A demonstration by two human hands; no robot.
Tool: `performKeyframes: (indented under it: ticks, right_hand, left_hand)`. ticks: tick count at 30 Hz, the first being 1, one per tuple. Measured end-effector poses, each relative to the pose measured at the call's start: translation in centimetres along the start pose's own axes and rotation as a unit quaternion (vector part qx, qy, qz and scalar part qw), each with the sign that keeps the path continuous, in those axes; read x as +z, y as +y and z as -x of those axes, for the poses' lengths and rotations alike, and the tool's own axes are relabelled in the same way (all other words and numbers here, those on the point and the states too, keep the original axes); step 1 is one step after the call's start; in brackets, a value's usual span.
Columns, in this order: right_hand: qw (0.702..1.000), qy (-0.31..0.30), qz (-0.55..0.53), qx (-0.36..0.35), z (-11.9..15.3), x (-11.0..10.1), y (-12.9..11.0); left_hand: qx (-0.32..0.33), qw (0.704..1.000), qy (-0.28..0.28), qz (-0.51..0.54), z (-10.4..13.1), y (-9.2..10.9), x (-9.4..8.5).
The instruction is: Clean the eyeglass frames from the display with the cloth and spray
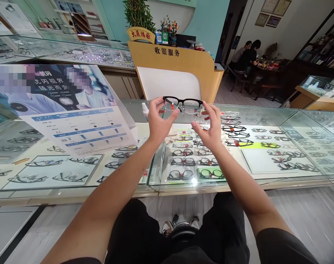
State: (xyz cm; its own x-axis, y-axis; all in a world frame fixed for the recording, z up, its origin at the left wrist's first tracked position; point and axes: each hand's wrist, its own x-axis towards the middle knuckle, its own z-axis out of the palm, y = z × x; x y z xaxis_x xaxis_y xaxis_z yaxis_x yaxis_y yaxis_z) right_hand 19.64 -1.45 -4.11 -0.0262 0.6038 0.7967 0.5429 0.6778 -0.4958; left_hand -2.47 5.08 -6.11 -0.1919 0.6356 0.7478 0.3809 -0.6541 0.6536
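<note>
A pair of black-rimmed glasses (182,101) is held up above the glass display case (153,172), its front level and its lenses clear. My left hand (160,121) grips the left end of the frame, with the thumb near the lower rim. At the right end, my right hand (211,123) has its fingers on the frame by the hinge, the thumb apart and lower. Below both hands, rows of glasses (182,161) lie inside the case. A pale cloth (171,136) is beside my left wrist.
A large printed sign (81,110) stands on the case at the left, near a small white bottle (145,109). Beyond the case is a wooden counter (172,60) with a plant (139,16). Two people (245,55) sit at a table at the back right.
</note>
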Motion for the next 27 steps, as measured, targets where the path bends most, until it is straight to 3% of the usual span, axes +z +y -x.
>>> performKeyframes:
  ticks: [5,12,17,21,27]
  right_hand:
    - [0.992,0.006,-0.108,0.058,0.0,0.2,0.2]
    - [0.937,0.022,-0.312,0.154,-0.6,0.6,0.7]
    - [0.920,0.027,-0.339,0.197,-0.8,0.5,0.7]
    - [0.923,0.027,-0.326,0.202,-0.9,0.2,1.0]
    - [0.902,0.078,-0.334,0.261,-1.1,-0.1,1.7]
  left_hand:
    - [0.062,0.997,0.042,-0.024,0.2,0.3,-0.3]
    - [0.153,0.982,0.074,-0.078,0.7,0.6,-0.5]
    - [0.154,0.984,0.068,-0.066,0.6,1.0,-0.7]
    - [0.149,0.986,0.055,-0.053,0.4,1.0,-0.8]
    - [0.159,0.984,0.053,-0.065,0.5,1.5,-0.6]
